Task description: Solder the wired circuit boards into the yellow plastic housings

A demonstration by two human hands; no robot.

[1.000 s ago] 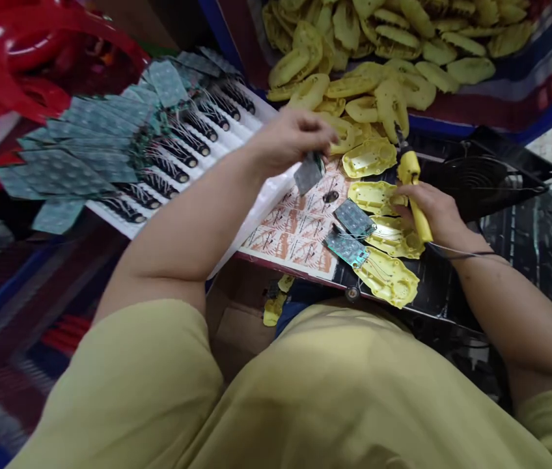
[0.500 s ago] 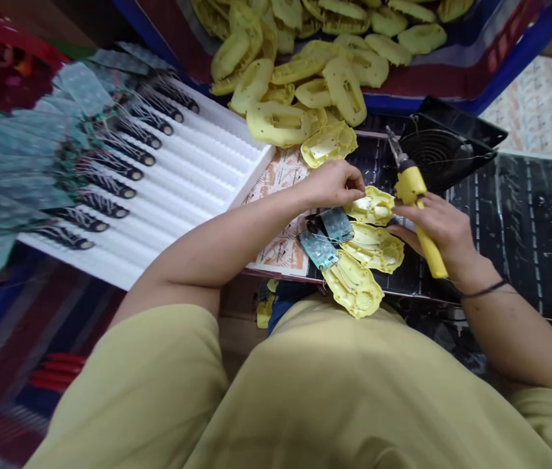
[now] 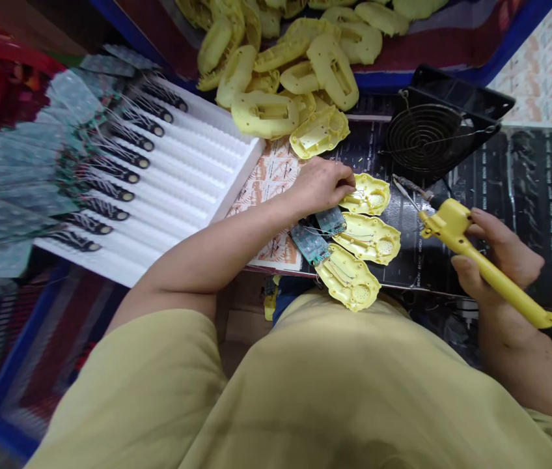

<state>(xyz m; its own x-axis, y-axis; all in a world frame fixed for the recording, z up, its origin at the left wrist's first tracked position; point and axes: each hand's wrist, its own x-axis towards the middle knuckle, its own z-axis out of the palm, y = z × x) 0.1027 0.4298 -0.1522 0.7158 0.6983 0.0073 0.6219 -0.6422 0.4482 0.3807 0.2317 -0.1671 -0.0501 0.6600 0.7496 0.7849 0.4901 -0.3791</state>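
My right hand (image 3: 505, 260) grips a yellow soldering iron (image 3: 488, 267) with a pistol-style body, its metal tip pointing up and left over the black work surface. At the left end of a yellow plastic shell half (image 3: 372, 195), my left hand (image 3: 323, 185) is closed in a pinch; what lies between its fingertips is hidden. Thin wires run inside that shell. Below it lie a second shell half (image 3: 373, 238) and a third shell half (image 3: 351, 280), which overhangs the front edge. Green circuit boards (image 3: 310, 244) with thin wires lie at their left ends.
A white ridged foam tray (image 3: 193, 169) at left carries wired black parts and many circuit boards (image 3: 22, 169). Behind stands a blue crate (image 3: 393, 79) heaped with yellow shells (image 3: 266, 114). Another shell half (image 3: 319, 132) lies before it. A black fan (image 3: 422, 137) stands at back right.
My right hand has drawn back to the right and toward me with the soldering iron, whose tip has swung lower. My left hand stays at the top shell. The view has shifted slightly.
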